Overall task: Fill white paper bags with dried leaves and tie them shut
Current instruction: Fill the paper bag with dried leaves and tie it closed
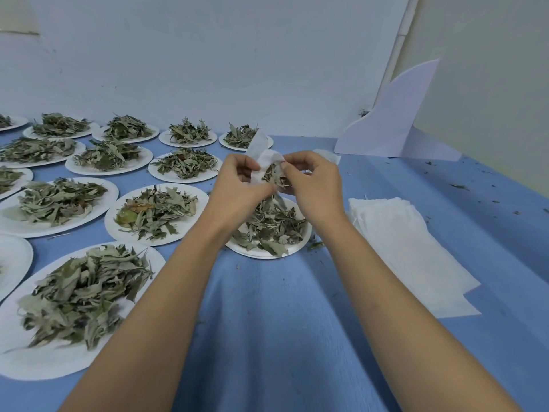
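Both hands are hovering above the table [282, 322], right over a plate [261, 255] that's carrying a pile of leaves [273, 224]. The left hand [237, 188] is holding a bag [263, 157] up in the air, its fingers [242, 169] curling in and pinching the bag's edge so the mouth is facing the other hand. The right hand [315, 185] is pinching a small clump [274, 175] of leaves in its curled fingers [292, 168], right at the bag's opening and touching it. A flat stack of bags [395, 230] is lying on the table just right of the plate. More plates [80, 307] heaped with leaves are sitting in rows off to the left, a white board [395, 123] is standing at the back right, and leaf crumbs [459, 186] are lying scattered near the right edge
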### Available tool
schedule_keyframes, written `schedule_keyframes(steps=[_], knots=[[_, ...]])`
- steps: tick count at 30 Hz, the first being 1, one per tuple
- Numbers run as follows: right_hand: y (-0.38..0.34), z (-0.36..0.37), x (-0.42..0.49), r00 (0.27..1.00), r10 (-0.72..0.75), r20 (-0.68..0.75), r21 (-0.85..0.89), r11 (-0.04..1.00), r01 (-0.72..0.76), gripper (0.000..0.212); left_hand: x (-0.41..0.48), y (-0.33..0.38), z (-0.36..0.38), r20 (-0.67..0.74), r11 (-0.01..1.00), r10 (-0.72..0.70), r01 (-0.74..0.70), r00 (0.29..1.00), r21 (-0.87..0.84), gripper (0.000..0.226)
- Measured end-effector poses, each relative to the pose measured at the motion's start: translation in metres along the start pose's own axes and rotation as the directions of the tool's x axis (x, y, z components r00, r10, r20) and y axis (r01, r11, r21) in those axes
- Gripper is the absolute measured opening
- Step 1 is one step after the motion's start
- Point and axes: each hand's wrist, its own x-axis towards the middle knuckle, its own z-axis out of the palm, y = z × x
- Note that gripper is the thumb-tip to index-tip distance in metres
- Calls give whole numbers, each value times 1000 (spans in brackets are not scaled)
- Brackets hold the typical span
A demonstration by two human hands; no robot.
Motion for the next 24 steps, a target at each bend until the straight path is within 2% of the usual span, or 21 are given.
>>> schedule_keyframes(steps=[4, 8, 13, 21, 24], knots=[[-1, 1, -1, 998, 54, 32, 30, 998, -55, 11, -2, -3, -1, -40, 994, 78, -75, 996, 84, 38], [-2, 0, -1, 999, 43, 27, -47, 998, -41, 17, -1, -5, -1, -97, 994, 69, -61, 993, 85, 34], [-4, -2, -2, 996, 57, 63, -43, 998, -55, 22, -2, -5, -1, -167, 992, 82, -65, 983, 106, 26], [-7, 5, -9, 967, 5, 254, -47, 999, 7, 26, -2, -5, -5, -359, 977, 111, -35, 927, 210, 29], [-8, 8, -10, 966, -15, 257, -45, 999, 28, 24, -1, -4, -5, -402, 978, 125, -44, 907, 205, 30]])
